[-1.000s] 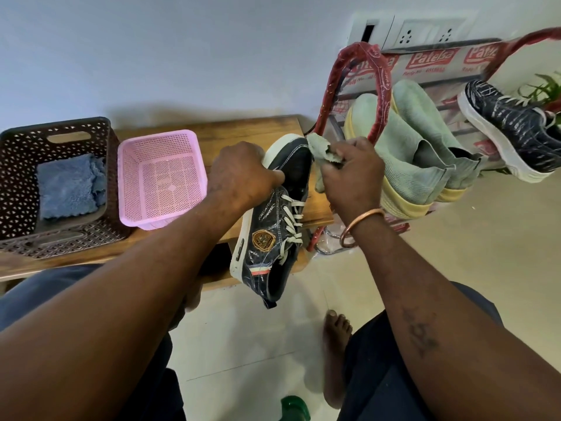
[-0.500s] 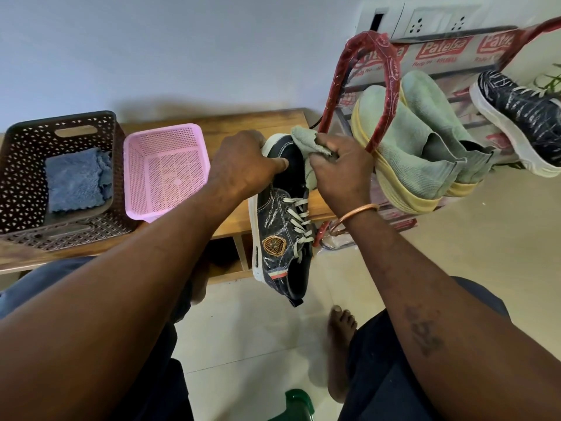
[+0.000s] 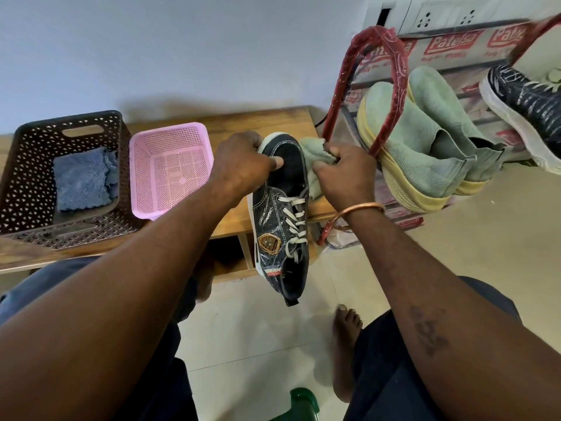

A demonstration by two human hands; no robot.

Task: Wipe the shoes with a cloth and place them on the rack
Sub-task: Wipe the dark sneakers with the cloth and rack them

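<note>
Left hand fingers grip the shoe by its toe, mid-air over the counter, exposing its right side. Right hand fingers pinch the cloth against it. Rack right.

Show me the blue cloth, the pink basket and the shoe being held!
blue cloth (image 3: 82, 177), head view, its middle.
pink basket (image 3: 170, 171), head view, its bare bottom.
held shoe (image 3: 268, 243), head view, the badge on its side.
</note>
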